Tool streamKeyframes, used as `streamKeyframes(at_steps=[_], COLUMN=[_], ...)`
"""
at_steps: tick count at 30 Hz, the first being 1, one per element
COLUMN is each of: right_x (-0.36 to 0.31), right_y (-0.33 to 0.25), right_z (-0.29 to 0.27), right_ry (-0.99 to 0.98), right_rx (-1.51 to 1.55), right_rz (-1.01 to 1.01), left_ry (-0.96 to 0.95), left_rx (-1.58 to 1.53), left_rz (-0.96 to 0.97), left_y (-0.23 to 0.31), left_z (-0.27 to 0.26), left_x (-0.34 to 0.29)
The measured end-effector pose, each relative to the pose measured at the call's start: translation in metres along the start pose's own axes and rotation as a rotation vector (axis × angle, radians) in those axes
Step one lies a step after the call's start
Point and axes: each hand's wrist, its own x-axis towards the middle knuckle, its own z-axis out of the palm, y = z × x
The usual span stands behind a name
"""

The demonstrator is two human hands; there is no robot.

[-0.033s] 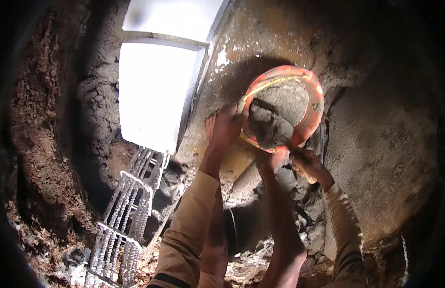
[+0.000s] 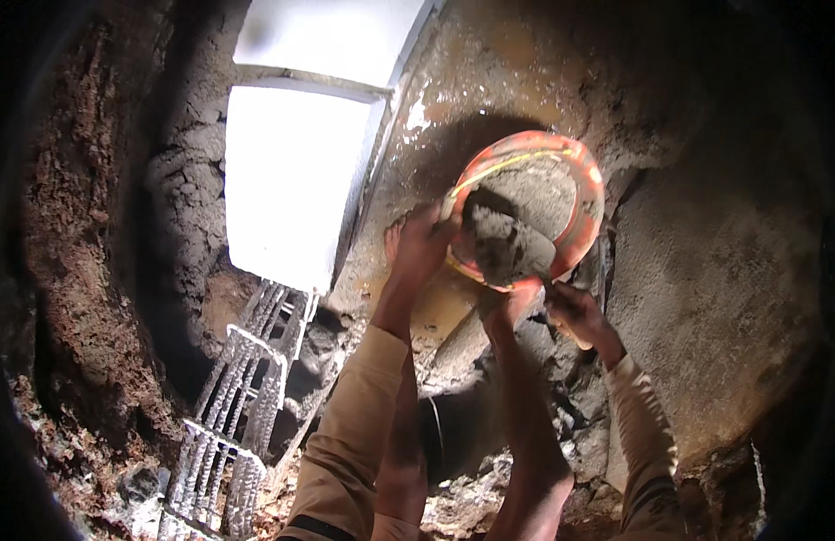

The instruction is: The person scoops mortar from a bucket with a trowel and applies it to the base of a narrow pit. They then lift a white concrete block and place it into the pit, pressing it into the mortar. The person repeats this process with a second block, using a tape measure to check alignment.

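Observation:
An orange-red bucket [image 2: 590, 194] with a yellow band across its mouth is tilted so that its inside shows. Grey wet mortar [image 2: 539, 185] lies in it. My left hand [image 2: 424, 243] is closed on the bucket's left rim, by the end of the yellow band. Inside the bucket's near side sits a trowel [image 2: 536, 255], its blade loaded with mortar. My right hand [image 2: 575, 314] is wrapped around the trowel's handle, just outside the near rim; the fingers hide most of that handle.
Brightly lit white panels [image 2: 296, 180] stand at the left, above a cage of steel bars [image 2: 232, 397]. A rough earth wall [image 2: 84, 243] rises at far left. A concrete slab [image 2: 706, 298] lies at right, wet muddy ground [image 2: 516, 54] beyond. My bare legs [image 2: 530, 433] stand among rubble.
The trowel blade and its mortar have shifted slightly inside the bucket. Both hands keep their holds. The whole view has moved a little.

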Motion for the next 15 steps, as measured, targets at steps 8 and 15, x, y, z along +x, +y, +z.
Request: streamKeyframes(at_steps=[8, 15], right_x=[-0.015, 0.037], right_y=[-0.04, -0.008], right_z=[0.001, -0.048], right_ry=[0.582, 0.273], right_rx=[-1.247, -1.39], right_rz=[-0.048, -0.287], left_ry=[0.11, 0.051], left_rx=[0.171, 0.295], left_rz=[0.174, 0.188], left_y=[-0.008, 0.033], left_z=[-0.004, 0.002], left_x=[-0.002, -0.013])
